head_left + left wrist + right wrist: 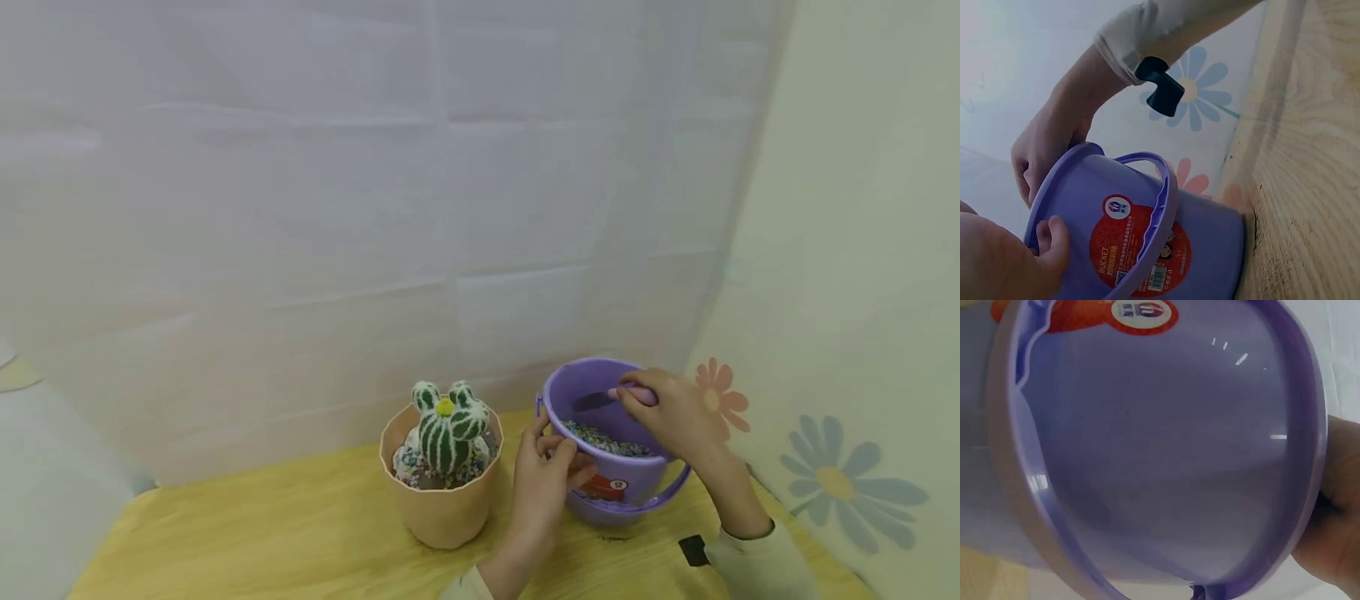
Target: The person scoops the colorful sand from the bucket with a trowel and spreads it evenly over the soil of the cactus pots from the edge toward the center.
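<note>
A purple bucket (645, 475) with small multicoloured pebbles (611, 440) inside stands tilted toward me on the table. My left hand (543, 475) grips its near left rim; the left wrist view shows that hand (1004, 262) at the rim beside the red label (1119, 240). Over the bucket's mouth, my right hand (678, 417) holds a small trowel by its pink handle (641, 394). The dark blade (592, 402) is inside the bucket, above the pebbles. In the right wrist view the bucket wall (1166, 456) hides the trowel, and only part of the hand (1341, 531) shows.
Left of the bucket stands a peach pot (442, 512) holding a knitted-looking green and white cactus (445, 442) among pebbles. The bucket's handle (667, 493) hangs down in front. A pale curtain-like sheet (337, 250) closes the back, and a flower-printed wall (847, 292) the right side.
</note>
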### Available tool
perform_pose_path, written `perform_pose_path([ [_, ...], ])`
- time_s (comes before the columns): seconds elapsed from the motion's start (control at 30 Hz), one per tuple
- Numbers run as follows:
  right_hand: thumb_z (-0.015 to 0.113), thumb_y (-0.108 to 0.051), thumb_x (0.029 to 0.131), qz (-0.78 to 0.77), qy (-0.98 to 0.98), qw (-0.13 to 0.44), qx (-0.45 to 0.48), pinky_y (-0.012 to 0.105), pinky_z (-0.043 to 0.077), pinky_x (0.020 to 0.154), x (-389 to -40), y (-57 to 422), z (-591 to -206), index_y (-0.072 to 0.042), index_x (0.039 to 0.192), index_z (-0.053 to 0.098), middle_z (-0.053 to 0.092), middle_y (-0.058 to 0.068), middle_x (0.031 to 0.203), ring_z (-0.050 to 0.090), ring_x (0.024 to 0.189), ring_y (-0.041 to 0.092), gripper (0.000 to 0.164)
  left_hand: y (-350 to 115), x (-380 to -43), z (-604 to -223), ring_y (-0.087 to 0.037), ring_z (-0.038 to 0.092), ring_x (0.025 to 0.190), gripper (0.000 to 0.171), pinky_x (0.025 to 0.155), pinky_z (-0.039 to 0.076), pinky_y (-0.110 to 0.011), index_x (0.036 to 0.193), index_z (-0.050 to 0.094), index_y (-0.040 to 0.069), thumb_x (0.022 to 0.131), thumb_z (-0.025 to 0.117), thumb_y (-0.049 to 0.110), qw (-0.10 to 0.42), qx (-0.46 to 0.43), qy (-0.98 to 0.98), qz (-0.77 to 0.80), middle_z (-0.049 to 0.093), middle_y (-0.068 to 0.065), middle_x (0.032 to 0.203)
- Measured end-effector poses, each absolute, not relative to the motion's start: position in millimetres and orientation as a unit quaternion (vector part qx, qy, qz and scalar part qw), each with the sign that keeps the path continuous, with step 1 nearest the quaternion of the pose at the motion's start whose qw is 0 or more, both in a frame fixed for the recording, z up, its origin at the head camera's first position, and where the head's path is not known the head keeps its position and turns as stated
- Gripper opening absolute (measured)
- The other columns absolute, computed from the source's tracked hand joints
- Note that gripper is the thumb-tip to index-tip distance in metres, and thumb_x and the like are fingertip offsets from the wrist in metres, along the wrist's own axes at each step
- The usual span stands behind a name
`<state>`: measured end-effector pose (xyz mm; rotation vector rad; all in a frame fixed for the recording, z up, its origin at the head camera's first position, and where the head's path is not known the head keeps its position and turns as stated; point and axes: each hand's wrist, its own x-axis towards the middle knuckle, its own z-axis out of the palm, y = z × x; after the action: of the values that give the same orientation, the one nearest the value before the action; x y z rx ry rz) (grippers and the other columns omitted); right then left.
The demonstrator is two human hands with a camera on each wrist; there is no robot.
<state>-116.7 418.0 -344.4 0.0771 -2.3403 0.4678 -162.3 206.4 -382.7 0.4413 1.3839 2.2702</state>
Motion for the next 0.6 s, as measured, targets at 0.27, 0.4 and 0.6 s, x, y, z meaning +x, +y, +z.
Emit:
perform_pose_path([
  [0.27,0.079,-0.002,0.088,0.219,-0.914,0.335,0.074,0.040,0.059,0.071,-113,411,-338,-0.009,0.101,0.075,0.072,-0.002,0.095,0.069,0.085,0.018,0.016,209,-166,-386,-0.028,0.067,0.091,0.060,0.086,0.059,-0.047,0.149,0.035,0.006,0.098,0.066,0.005,0.284,0.128,0.422,0.851,0.059,-0.018,0.110],
  [0.4,0.080,-0.003,0.088,0.246,-0.909,0.325,0.086,0.030,0.059,0.075,-108,412,-334,-0.012,0.106,0.075,0.074,-0.006,0.099,0.071,0.091,0.017,0.021,209,-166,-388,-0.028,0.066,0.095,0.055,0.089,0.058,-0.048,0.144,0.039,0.003,0.096,0.067,0.002,0.299,0.105,0.392,0.864,0.061,-0.020,0.115],
  [0.6,0.079,-0.007,0.091,0.348,-0.884,0.302,0.076,0.020,0.051,0.085,-100,414,-322,-0.017,0.120,0.067,0.074,-0.006,0.104,0.066,0.107,0.017,0.033,209,-170,-392,-0.028,0.066,0.096,0.050,0.091,0.056,-0.047,0.138,0.043,-0.004,0.095,0.068,0.003,0.321,0.085,0.352,0.875,0.061,-0.022,0.118],
])
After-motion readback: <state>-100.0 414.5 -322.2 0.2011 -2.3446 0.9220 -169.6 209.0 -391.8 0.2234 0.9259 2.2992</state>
